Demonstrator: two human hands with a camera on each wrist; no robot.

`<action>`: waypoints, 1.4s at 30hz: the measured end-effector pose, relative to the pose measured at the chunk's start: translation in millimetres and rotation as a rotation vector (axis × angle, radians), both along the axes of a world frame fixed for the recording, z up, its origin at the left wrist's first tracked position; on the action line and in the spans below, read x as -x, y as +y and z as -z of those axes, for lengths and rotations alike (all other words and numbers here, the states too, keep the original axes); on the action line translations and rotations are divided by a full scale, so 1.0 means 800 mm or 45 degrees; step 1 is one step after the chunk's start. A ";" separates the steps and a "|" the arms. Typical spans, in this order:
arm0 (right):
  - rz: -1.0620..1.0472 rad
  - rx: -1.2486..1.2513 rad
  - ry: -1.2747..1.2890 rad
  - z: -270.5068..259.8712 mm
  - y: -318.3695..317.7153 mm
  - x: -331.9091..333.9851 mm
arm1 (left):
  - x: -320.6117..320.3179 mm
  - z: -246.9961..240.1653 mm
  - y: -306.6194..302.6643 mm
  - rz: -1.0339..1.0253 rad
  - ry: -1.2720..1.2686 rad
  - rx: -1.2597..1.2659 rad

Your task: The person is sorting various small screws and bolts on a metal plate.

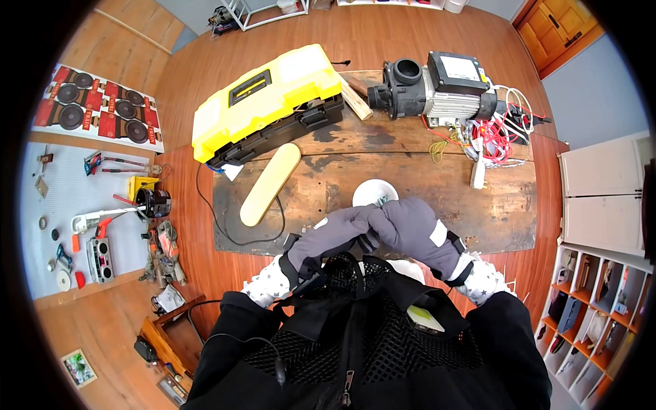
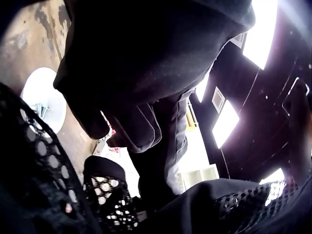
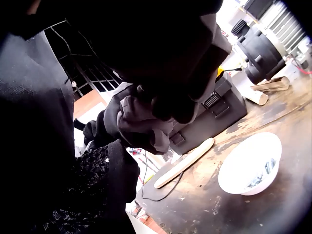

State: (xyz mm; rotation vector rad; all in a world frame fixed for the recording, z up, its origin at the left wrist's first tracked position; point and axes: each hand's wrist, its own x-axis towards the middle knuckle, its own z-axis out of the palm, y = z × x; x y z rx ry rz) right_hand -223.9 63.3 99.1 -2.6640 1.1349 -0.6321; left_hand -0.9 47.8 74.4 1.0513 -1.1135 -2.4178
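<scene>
Both hands wear dark grey gloves and meet close in front of the chest. The left hand [image 1: 338, 231] comes in from the left, its fingers overlapping the right hand [image 1: 415, 227] in the head view. Fingers of the right glove look bent in the left wrist view; the left glove's look bent in the right wrist view. I cannot tell whether anything is between them. Just beyond the hands, a white bowl [image 3: 236, 168] with several small metal pieces [image 3: 263, 173], like screws or bolts, stands on the worn wooden table [image 1: 321, 184].
A yellow-and-black toolbox [image 1: 273, 89] stands at the back left, with a pale yellow rounded board [image 1: 270, 184] before it. Back right are a pump with a motor [image 1: 451, 85] and tangled wires [image 1: 495, 137]. A black cable [image 1: 232, 240] loops over the table's left side. Wood pieces [image 1: 355, 102] lie between toolbox and pump.
</scene>
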 end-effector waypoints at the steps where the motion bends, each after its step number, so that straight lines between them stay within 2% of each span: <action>1: 0.001 0.001 0.001 0.006 0.002 0.001 | 0.001 0.004 0.001 0.022 0.010 0.087; 2: -0.005 -0.027 -0.050 0.014 0.002 0.002 | 0.004 0.003 0.001 0.023 0.011 0.088; 4: -0.011 -0.056 -0.101 0.026 0.006 0.006 | 0.009 0.000 0.003 0.030 -0.272 0.457; 5: -0.004 -0.171 -0.132 0.026 0.007 0.006 | 0.010 -0.002 0.004 0.030 -0.272 0.456; 6: 0.003 -0.286 -0.164 0.027 0.009 0.006 | 0.011 -0.005 0.006 0.002 -0.351 0.620; 7: 0.001 -0.287 -0.163 0.032 0.012 0.007 | 0.012 -0.007 0.008 -0.028 -0.431 0.783; 8: 0.025 -0.193 -0.134 0.033 0.013 0.005 | 0.012 -0.005 0.007 -0.031 -0.432 0.783; 10: 0.049 -0.099 -0.104 0.033 0.015 0.005 | 0.013 0.000 0.004 -0.011 -0.549 1.100; 11: 0.237 -0.697 -0.306 0.017 0.013 0.001 | 0.015 0.000 0.003 -0.011 -0.549 1.100; 12: 0.425 -1.296 -0.506 0.004 0.011 -0.002 | 0.017 0.001 0.003 -0.064 -0.570 1.234; 16: 0.541 -1.536 -0.738 -0.012 0.009 -0.007 | 0.025 -0.005 -0.003 -0.189 -0.532 1.554; 18: 0.600 -1.790 -0.946 -0.007 0.009 -0.005 | 0.027 -0.008 -0.007 -0.163 -0.539 1.602; 19: 0.600 -1.791 -0.945 -0.007 0.009 -0.004 | 0.028 -0.010 -0.009 -0.136 -0.545 1.651; 21: 0.580 -2.094 -1.077 -0.008 0.006 -0.001 | 0.031 -0.021 -0.012 -0.099 -0.589 1.705; 26: 0.512 -2.184 -1.071 0.008 0.004 0.003 | 0.034 -0.021 -0.018 -0.038 -0.665 1.839; 28: 0.468 -2.158 -1.085 0.018 0.004 0.004 | 0.031 -0.018 -0.022 0.145 -0.756 1.936; 31: 0.480 -2.250 -1.147 0.027 0.001 0.007 | 0.031 -0.017 -0.025 0.255 -0.828 2.116; 32: 0.511 -2.263 -1.068 0.022 0.000 0.008 | 0.030 -0.016 -0.026 0.255 -0.829 2.116; 34: 0.540 -2.275 -0.988 0.021 -0.002 0.006 | 0.025 -0.012 -0.027 0.412 -0.918 2.307; 36: 0.537 -2.360 -1.219 0.024 -0.003 0.002 | 0.020 -0.015 -0.028 0.395 -0.898 2.353; 37: 0.535 -2.359 -1.218 0.023 0.000 0.005 | 0.019 -0.017 -0.029 0.380 -0.875 2.400; 39: 0.286 -1.935 -0.966 0.014 0.006 0.010 | 0.019 -0.017 -0.028 0.282 -0.852 2.411; 40: 0.288 -1.932 -0.967 0.009 0.005 0.012 | 0.019 -0.017 -0.026 0.185 -0.825 2.419; 42: 0.531 -2.188 -0.924 -0.025 -0.003 0.006 | 0.021 -0.017 -0.020 0.189 -0.851 2.358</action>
